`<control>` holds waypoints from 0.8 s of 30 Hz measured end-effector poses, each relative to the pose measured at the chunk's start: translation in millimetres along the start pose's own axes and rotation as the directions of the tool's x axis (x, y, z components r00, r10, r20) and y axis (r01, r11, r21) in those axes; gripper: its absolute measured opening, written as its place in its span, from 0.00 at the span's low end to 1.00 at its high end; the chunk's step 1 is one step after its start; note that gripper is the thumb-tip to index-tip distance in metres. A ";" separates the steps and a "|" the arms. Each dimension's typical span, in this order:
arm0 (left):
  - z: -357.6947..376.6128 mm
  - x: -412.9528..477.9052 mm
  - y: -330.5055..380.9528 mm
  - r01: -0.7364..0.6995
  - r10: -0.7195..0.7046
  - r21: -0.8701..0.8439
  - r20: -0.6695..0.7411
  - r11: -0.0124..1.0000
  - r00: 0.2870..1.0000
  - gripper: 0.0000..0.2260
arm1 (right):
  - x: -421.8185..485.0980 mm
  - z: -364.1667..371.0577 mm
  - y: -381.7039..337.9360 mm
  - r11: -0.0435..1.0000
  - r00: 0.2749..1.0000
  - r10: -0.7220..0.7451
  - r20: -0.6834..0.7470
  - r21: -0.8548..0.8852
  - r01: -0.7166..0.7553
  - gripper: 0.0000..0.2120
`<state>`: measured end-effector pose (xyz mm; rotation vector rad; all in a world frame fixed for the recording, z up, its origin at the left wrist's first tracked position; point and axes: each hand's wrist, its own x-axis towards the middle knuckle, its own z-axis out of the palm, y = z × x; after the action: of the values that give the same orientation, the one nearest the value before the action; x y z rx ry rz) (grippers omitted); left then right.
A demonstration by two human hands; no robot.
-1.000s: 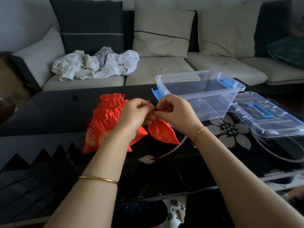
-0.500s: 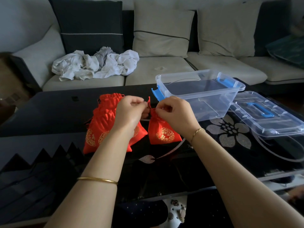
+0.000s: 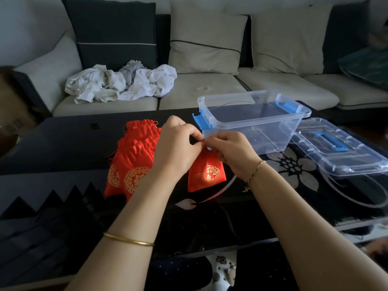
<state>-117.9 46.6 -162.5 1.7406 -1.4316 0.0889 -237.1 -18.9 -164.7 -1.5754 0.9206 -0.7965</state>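
A small red drawstring pouch [image 3: 206, 174] with a gold emblem stands upright on the black glass table [image 3: 63, 143]. My left hand [image 3: 176, 147] and my right hand [image 3: 230, 150] meet above it, each pinching the pouch's top or its drawstring with curled fingers. The pouch's mouth is hidden behind my fingers. A pile of larger red pouches [image 3: 132, 162] with gold prints lies just left of it, partly behind my left hand.
A clear plastic storage box [image 3: 252, 120] with blue latches stands open behind my right hand. Its clear lid [image 3: 340, 148] with a blue handle lies to the right. A sofa [image 3: 210, 91] with cushions and crumpled white clothes [image 3: 119, 82] runs along the back.
The small pouch went from tilted and lifted to standing upright on the table. Both hands stayed at its top, and their fingertips have drawn closer together.
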 end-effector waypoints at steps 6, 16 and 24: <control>-0.5 -0.1 0.1 -0.031 0.027 0.088 0.045 0.996 0.999 0.06 | 2.1 -3.0 3.7 0.972 0.988 0.090 0.127 0.204 -0.115 0.07; -2.5 2.4 -4.6 -0.056 0.052 0.100 0.048 0.993 0.998 0.03 | 0.9 -9.6 2.6 0.971 0.993 -0.112 0.031 -0.207 0.116 0.04; -4.0 4.9 -3.4 -0.032 0.030 0.013 0.096 0.999 0.995 0.04 | 7.6 -18.5 6.7 0.945 0.974 -0.201 -0.104 -0.282 0.165 0.04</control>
<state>-111.6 45.3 -159.3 1.7550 -1.5314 0.0322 -250.6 -34.9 -167.7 -1.8872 1.0223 -0.9452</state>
